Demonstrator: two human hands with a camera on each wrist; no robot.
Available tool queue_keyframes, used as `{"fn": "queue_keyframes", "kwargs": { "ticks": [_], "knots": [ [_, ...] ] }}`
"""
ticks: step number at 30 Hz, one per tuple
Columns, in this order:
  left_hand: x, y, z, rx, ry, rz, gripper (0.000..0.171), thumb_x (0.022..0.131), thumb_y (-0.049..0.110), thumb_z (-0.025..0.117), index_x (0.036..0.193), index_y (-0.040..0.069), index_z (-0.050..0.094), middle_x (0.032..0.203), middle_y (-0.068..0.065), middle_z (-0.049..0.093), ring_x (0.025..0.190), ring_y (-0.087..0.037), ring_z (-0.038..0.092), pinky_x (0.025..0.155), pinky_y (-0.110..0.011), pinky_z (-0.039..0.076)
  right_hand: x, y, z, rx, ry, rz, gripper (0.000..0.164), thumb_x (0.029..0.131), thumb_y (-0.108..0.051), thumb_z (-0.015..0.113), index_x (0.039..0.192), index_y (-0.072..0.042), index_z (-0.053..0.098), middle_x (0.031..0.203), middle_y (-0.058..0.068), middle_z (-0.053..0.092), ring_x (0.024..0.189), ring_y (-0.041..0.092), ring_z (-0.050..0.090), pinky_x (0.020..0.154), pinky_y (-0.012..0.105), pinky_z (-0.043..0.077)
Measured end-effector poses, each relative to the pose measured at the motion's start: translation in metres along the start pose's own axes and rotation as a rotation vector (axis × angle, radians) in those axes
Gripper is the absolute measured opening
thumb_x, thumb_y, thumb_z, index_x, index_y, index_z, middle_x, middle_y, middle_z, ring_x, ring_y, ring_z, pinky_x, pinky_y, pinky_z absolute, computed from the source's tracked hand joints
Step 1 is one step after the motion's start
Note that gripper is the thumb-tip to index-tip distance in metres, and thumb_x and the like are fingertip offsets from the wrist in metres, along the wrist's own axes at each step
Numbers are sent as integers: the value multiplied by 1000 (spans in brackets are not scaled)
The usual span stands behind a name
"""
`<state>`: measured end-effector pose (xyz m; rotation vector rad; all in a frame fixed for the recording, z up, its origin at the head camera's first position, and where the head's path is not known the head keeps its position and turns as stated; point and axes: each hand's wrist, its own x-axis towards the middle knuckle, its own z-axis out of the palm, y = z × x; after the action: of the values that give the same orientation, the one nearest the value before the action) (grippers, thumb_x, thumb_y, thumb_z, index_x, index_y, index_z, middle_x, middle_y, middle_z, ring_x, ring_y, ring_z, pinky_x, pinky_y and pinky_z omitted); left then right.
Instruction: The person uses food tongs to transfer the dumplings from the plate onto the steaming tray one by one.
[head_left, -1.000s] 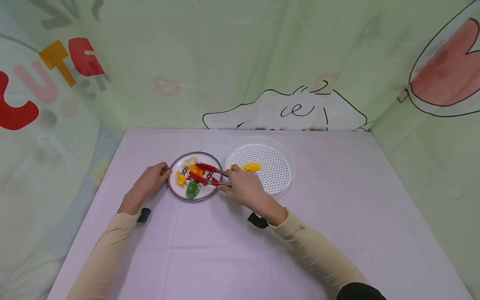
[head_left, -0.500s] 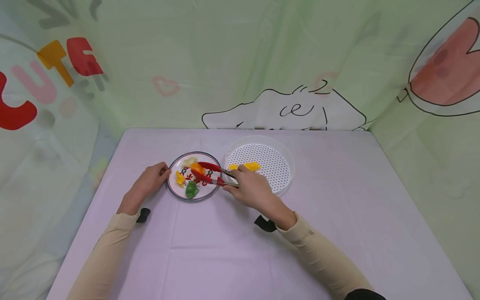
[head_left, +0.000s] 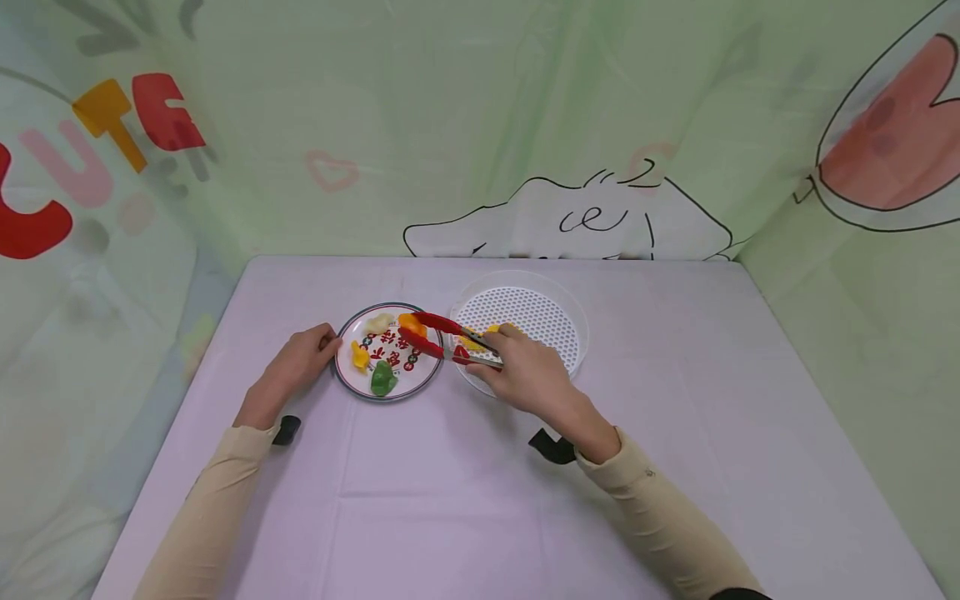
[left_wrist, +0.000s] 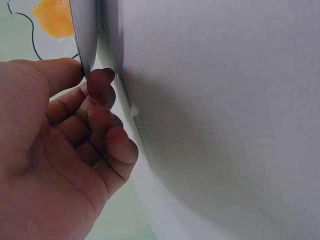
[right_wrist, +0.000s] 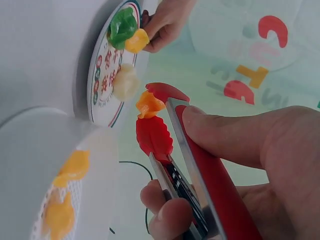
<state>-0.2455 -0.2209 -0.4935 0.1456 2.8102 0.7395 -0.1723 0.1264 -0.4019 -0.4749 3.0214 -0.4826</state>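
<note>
My left hand point(head_left: 300, 358) pinches the left rim of a white plate point(head_left: 412, 381) with red print, thumb above and fingertips below. In my right hand point(head_left: 528, 371) are metal tongs point(head_left: 442, 323) with red tips. Between those tips is an orange dumpling-like piece point(right_wrist: 150, 104), which looks raised off the plate in the right wrist view. Still on the plate are a green piece point(head_left: 382, 379), a small yellow piece point(head_left: 360, 357) and a cream piece point(head_left: 379, 323).
Right of the plate stands a round white perforated tray point(head_left: 551, 325) with a translucent rim. Yellow pieces point(right_wrist: 72, 167) lie in it, partly behind the tongs and right hand in the head view. A pale cloth point(head_left: 442, 508) covers the table; printed curtains surround it.
My right hand and the tongs have moved right, carrying the orange piece from mid-plate toward the plate's right side near the tray. The left hand stays on the rim.
</note>
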Motion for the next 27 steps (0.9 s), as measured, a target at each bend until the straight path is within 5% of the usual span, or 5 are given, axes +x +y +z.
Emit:
{"fn": "queue_keyframes", "kwargs": {
  "ticks": [18, 27],
  "knots": [
    [-2, 1, -2, -39, 14, 32, 26, 106, 23, 50, 111, 0, 58, 87, -9, 59, 79, -21, 52, 69, -32, 42, -9, 30, -22, 22, 46, 29, 57, 90, -44, 73, 130, -4, 64, 119, 14, 66, 90, 26, 62, 70, 39, 53],
    [0, -2, -1, -33, 9, 27, 24, 106, 23, 50, 111, 0, 58, 87, -9, 58, 80, -21, 52, 70, -33, 42, -12, 52, -34, 27, 60, 69, 60, 92, -44, 70, 132, 1, 62, 109, 15, 64, 80, 24, 54, 59, 30, 39]
  ]
}}
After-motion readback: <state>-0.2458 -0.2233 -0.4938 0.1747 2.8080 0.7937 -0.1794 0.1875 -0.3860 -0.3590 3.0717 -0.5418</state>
